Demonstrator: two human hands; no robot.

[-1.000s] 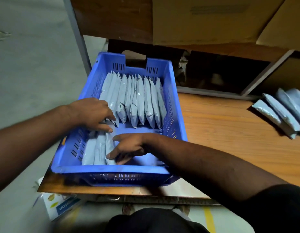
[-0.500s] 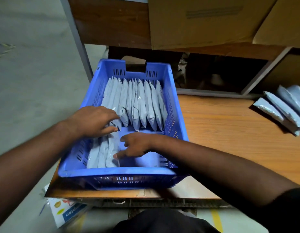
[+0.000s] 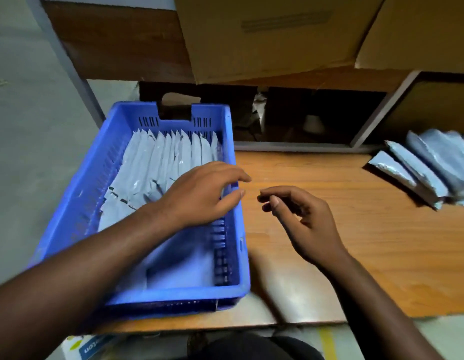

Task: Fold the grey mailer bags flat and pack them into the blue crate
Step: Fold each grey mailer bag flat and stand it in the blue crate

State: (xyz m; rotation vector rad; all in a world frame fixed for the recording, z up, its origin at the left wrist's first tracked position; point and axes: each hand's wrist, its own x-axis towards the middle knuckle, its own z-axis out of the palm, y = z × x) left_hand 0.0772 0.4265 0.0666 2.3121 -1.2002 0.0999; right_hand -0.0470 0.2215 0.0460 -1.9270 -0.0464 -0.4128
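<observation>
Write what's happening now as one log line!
left hand: empty, over blue crate | right hand: empty, over table | loose mailer bags: waiting far right

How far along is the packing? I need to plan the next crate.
Done: a row of bags stands in the crate, more beside it. In hand: nothing; left hand and right hand are empty. Left: the pile on the table.

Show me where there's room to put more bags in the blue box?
The blue crate's near right corner is bare floor, beside the near wall. The far half is crowded with standing grey bags. Outside, the wooden table lies bare up to the loose bags.
</observation>
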